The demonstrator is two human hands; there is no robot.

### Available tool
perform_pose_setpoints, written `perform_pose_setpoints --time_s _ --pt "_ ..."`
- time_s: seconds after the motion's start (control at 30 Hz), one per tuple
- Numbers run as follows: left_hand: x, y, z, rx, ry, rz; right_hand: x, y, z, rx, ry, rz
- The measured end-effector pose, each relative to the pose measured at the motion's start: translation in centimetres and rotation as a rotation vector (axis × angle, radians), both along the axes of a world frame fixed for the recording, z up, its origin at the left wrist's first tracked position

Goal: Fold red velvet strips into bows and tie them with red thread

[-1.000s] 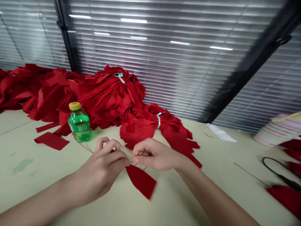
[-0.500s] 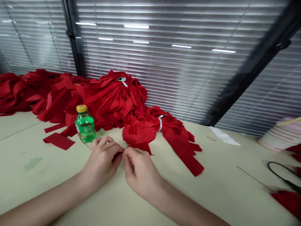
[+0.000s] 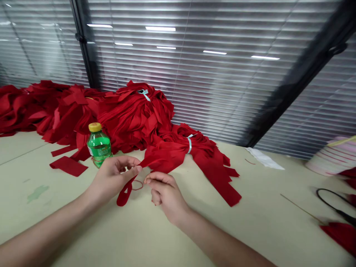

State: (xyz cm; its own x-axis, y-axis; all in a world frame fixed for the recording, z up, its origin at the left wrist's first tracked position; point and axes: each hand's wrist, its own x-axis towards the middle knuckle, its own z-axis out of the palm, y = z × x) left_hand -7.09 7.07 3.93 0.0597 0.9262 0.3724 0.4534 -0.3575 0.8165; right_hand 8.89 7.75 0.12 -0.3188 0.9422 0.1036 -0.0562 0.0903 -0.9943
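Note:
Between the thumb and fingers of my left hand (image 3: 111, 178) is a red fabric strip (image 3: 125, 195). Its lower end hangs in a folded loop, and its upper part runs toward a tied bundle of red strips (image 3: 172, 155). My right hand (image 3: 168, 194) is closed in a pinch just to the right, holding a thin red cord (image 3: 138, 189) that makes a small loop between the hands. Behind my left hand stands a green bottle (image 3: 100, 146) with a yellow cap, its base partly hidden.
Large piles of red strips (image 3: 125, 118) lie along the window blinds (image 3: 217, 85). Rightward on the table (image 3: 116, 241) are white paper (image 3: 265, 159), a pink-and-white container (image 3: 328, 155), a black loop-shaped handle (image 3: 330, 191) and more red fabric (image 3: 340, 237).
My hands were together at the fingertips and have moved apart. The red strip now shows in my left hand, and the cord loop has come into view by my right.

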Motion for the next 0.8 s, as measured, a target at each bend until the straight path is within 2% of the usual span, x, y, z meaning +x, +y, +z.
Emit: perform_pose_setpoints --time_s 0.1,0.2,0.3,0.37,0.4,0.47,0.57,0.67,0.8 --pt "-0.1 0.0 0.1 -0.135 -0.162 -0.140 0.6 0.9 -0.2 -0.133 0.037 0.134" --pt "0.0 -0.3 0.1 -0.252 -0.233 -0.277 1.7 2.0 0.4 -0.179 0.025 0.253" --pt "0.3 -1.0 0.3 -0.370 -0.239 -0.372 3.2 2.9 1.7 -0.161 -0.019 0.382" --pt "0.7 -1.6 0.3 -0.381 -0.138 -0.427 4.0 3.1 2.9 -0.134 -0.057 0.475" --pt "0.8 -1.8 0.2 -0.331 -0.033 -0.429 4.3 3.1 3.4 -0.089 -0.096 0.502" --pt "1.1 -2.1 -0.3 -0.118 0.269 -0.354 4.5 2.8 4.3 0.098 -0.255 0.483" --pt "1.3 -2.1 -1.4 0.216 0.659 -0.174 3.9 1.6 4.9 0.517 -0.631 0.330" --pt "1.3 -1.8 -2.2 0.319 0.752 -0.076 2.6 -0.1 4.5 0.807 -0.958 0.169" --pt "1.2 -1.5 -2.1 0.273 0.712 0.002 1.2 -1.7 3.2 0.927 -1.181 0.069"
